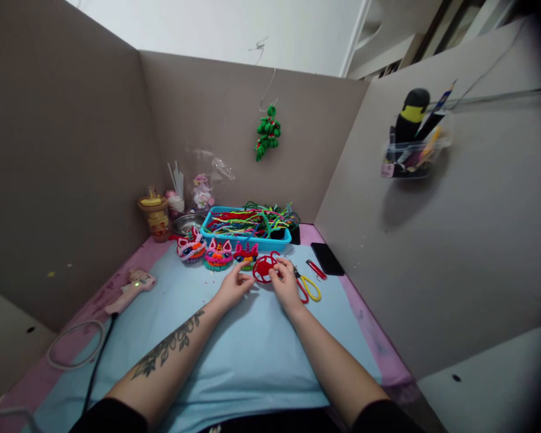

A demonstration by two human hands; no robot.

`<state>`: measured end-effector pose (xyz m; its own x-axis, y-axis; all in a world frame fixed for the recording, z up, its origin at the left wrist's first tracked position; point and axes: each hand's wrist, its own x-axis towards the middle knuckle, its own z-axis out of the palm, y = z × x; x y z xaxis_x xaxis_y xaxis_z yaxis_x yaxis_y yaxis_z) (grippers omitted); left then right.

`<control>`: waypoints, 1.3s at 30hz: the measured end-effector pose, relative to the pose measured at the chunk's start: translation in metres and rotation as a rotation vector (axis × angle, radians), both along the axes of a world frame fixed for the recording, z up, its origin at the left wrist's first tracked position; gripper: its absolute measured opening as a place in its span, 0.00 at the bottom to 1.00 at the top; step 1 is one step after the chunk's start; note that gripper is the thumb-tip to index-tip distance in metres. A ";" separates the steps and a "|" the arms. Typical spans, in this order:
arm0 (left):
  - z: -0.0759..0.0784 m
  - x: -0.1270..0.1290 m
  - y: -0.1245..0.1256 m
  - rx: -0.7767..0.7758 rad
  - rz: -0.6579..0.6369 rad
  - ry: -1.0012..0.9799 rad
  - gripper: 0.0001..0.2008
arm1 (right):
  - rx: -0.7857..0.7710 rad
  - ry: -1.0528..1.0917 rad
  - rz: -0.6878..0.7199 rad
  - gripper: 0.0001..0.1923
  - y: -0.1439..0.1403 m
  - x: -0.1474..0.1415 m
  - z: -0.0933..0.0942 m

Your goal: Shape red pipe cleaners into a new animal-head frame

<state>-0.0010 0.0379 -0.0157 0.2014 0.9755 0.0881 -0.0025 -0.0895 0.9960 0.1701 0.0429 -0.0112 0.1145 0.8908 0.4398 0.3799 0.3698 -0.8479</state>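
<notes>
A round red openwork piece, seemingly of fuzzy pipe cleaner (262, 270), is in front of me over the blue cloth, with a loop sticking up at its upper right. My right hand (287, 285) pinches its right side between thumb and fingers. At its left edge is my left hand (234, 286), thumb and fingers apart; whether the fingertips touch the piece is hard to tell. Just behind stand three colourful animal heads with ears: a pink and orange one (218, 256), a red one (246, 255) and a white, pink and orange one (191, 248).
Scissors with red and yellow handles (314, 288) lie right of my right hand, near a red lighter (316, 269) and a black phone (327, 259). A blue tray (247, 243) of pipe cleaners stands behind. A pink glue gun (130, 291) with its cord lies left. Grey partitions (198, 108) enclose the table.
</notes>
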 end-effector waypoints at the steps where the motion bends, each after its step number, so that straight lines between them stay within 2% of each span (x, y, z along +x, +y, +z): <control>1: 0.001 0.000 -0.001 -0.022 -0.032 -0.038 0.36 | 0.004 -0.002 0.001 0.08 0.000 -0.001 0.000; 5: 0.007 0.000 -0.005 -0.058 -0.119 -0.108 0.42 | 0.007 -0.007 0.066 0.09 -0.001 -0.004 -0.004; 10: 0.009 -0.001 -0.006 -0.023 -0.142 -0.110 0.37 | -0.036 -0.019 0.150 0.08 0.001 -0.006 -0.010; 19: 0.010 0.001 -0.002 0.005 0.020 -0.104 0.29 | -0.082 0.013 0.191 0.11 0.003 -0.007 -0.013; 23: 0.005 0.001 0.001 0.012 0.026 -0.090 0.27 | -0.117 0.122 0.173 0.09 0.003 -0.008 -0.011; 26: 0.002 0.001 0.002 0.029 0.017 -0.075 0.26 | -0.134 0.236 0.164 0.19 0.004 -0.007 -0.010; 29: 0.000 0.000 0.003 0.061 0.001 -0.049 0.24 | -0.137 0.257 0.222 0.26 0.004 -0.007 -0.010; 31: 0.000 0.000 0.003 0.083 0.000 -0.024 0.23 | -0.140 0.222 0.259 0.24 0.003 -0.007 -0.008; 35: -0.003 -0.002 0.004 0.113 0.020 0.019 0.21 | -0.148 0.140 0.302 0.13 0.002 -0.007 -0.006; 39: -0.005 -0.002 0.005 0.107 0.022 0.024 0.21 | -0.150 0.107 0.278 0.12 0.002 -0.006 -0.007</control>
<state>-0.0026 0.0430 -0.0209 0.1835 0.9650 0.1875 0.0239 -0.1951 0.9805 0.1638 0.0453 -0.0179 -0.1032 0.9484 0.2997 0.1877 0.3144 -0.9305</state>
